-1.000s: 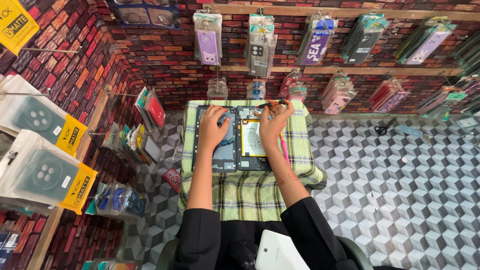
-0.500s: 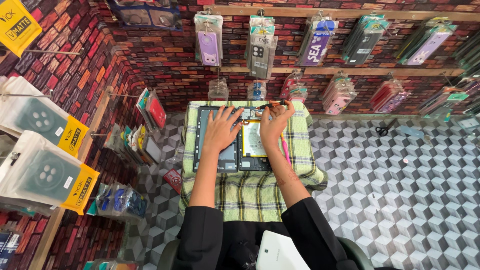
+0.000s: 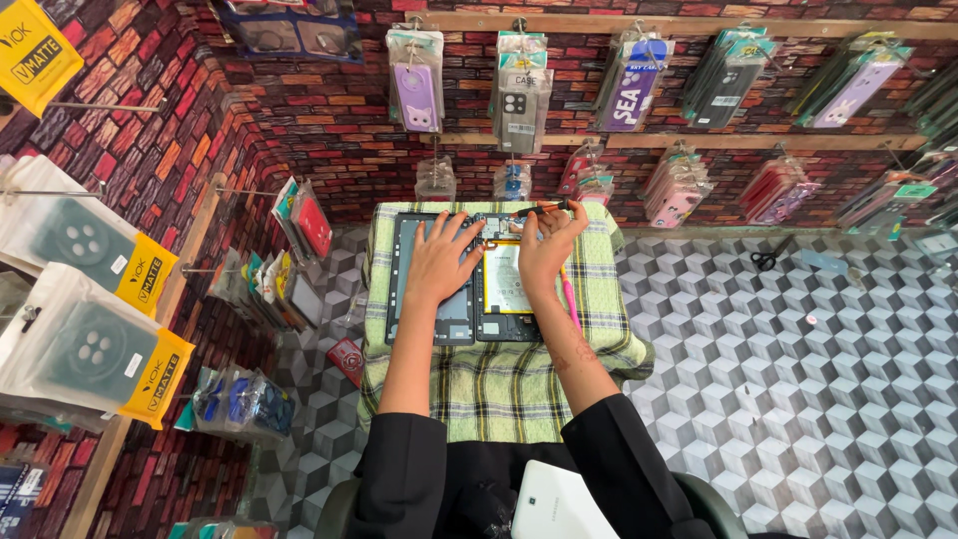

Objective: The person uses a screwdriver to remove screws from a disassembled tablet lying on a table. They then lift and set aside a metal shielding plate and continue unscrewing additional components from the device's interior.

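Under both hands — opened tablet: left hand flat, grip empty; right hand pinching a screwdriver.

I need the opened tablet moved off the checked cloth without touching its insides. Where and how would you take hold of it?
Probably by the opened tablet's two long outer edges, one hand from each side. It lies flat on the checked cloth with its battery and boards facing up, so only the frame rim looks safe. The left hand presses on it and the right hand holds a tool at its top.
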